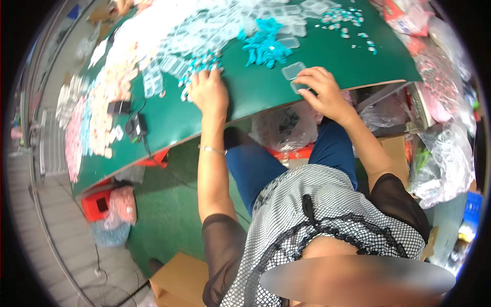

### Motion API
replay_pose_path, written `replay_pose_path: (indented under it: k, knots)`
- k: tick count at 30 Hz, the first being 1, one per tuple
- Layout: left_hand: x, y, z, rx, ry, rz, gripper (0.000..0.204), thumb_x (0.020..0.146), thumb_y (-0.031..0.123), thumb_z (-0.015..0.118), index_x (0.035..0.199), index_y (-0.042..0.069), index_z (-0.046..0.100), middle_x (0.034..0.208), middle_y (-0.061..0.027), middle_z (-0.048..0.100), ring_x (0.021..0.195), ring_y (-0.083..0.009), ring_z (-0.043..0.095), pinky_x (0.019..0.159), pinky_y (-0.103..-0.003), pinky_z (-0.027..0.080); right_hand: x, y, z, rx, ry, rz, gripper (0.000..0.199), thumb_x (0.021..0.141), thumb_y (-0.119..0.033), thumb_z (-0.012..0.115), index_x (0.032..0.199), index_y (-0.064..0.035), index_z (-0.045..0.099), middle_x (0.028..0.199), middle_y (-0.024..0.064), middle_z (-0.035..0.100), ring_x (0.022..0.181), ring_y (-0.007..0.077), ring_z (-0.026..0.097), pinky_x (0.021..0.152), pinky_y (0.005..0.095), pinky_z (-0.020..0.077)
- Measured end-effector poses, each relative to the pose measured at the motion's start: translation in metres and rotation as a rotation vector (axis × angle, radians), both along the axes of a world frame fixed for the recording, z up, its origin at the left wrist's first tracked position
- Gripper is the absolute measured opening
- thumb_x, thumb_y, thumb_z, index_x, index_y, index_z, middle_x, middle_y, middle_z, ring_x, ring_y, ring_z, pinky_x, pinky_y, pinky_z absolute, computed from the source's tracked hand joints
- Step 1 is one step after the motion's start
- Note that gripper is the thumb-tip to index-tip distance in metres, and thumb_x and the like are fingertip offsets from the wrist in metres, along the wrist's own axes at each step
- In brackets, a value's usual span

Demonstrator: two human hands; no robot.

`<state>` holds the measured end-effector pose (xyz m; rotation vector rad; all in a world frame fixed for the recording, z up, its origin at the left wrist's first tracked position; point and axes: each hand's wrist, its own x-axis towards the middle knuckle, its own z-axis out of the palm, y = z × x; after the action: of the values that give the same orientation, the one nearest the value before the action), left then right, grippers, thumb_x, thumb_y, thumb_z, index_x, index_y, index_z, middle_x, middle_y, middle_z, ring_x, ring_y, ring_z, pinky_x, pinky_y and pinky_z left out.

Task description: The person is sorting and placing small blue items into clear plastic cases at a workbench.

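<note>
My left hand (209, 94) reaches forward over a loose pile of small teal-and-white pieces (207, 60), its fingers stretched out and their tips touching the near side of the pile. Between the thumb and fingers of my right hand (326, 96) is a small clear plastic box (295, 71) with its lid tipped back, close to the table's front edge. My fingers hide part of the box. Beyond it lies a heap of teal fabric-like pieces (268, 46).
Many clear plastic boxes (220, 30) cover the far part of the green table (250, 89). Peach pieces (105, 105) and a black device with a cable (135, 127) lie at left. More teal pieces (340, 18) are at far right. Filled plastic bags (442, 153) crowd the right side.
</note>
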<state>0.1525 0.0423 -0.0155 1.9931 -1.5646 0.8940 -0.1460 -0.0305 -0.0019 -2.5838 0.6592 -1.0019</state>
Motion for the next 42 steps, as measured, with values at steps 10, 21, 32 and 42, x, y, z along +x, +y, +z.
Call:
replay_pose_path:
  k: [10,21,32,42]
  knots:
    - [0.000,0.011,0.004,0.048,0.010,0.013,0.011,0.079,0.020,0.072,0.083,0.011,0.066,0.087,-0.0049,0.063,0.085,-0.0239,0.060,0.074,-0.041,0.043,-0.044,-0.134,-0.012,-0.057,-0.128,-0.340,0.017,0.082,-0.014,0.065,0.099,-0.0109,0.069,0.104,0.0070,0.067,0.099,0.0296,0.061,0.086,0.0393,0.0489]
    - [-0.050,0.011,0.004,0.137,0.520,-0.113,0.009,0.083,0.015,0.070,0.087,0.007,0.069,0.081,-0.0113,0.066,0.076,-0.0331,0.064,0.065,-0.043,0.049,-0.023,-0.203,-0.019,-0.277,0.395,-0.771,0.021,0.084,-0.011,0.053,0.095,-0.0159,0.070,0.101,0.0058,0.067,0.103,0.0262,0.058,0.086,0.0525,0.0361]
    - [-0.064,0.015,0.002,-0.027,0.922,-0.409,0.017,0.082,0.002,0.066,0.099,0.002,0.068,0.084,-0.0120,0.066,0.065,-0.0208,0.063,0.061,-0.033,0.051,-0.027,-0.155,-0.008,-0.076,0.006,-0.293,0.014,0.085,-0.013,0.056,0.094,-0.0091,0.066,0.092,0.0073,0.067,0.078,0.0260,0.064,0.067,0.0401,0.0494]
    - [-0.152,-0.004,0.004,0.066,0.878,-0.521,0.013,0.076,0.009,0.073,0.087,0.005,0.068,0.082,-0.0100,0.062,0.075,-0.0279,0.060,0.067,-0.040,0.049,-0.007,-0.031,0.026,0.023,0.162,0.153,0.019,0.079,0.002,0.062,0.098,-0.0019,0.064,0.089,0.0121,0.061,0.080,0.0291,0.061,0.069,0.0375,0.0506]
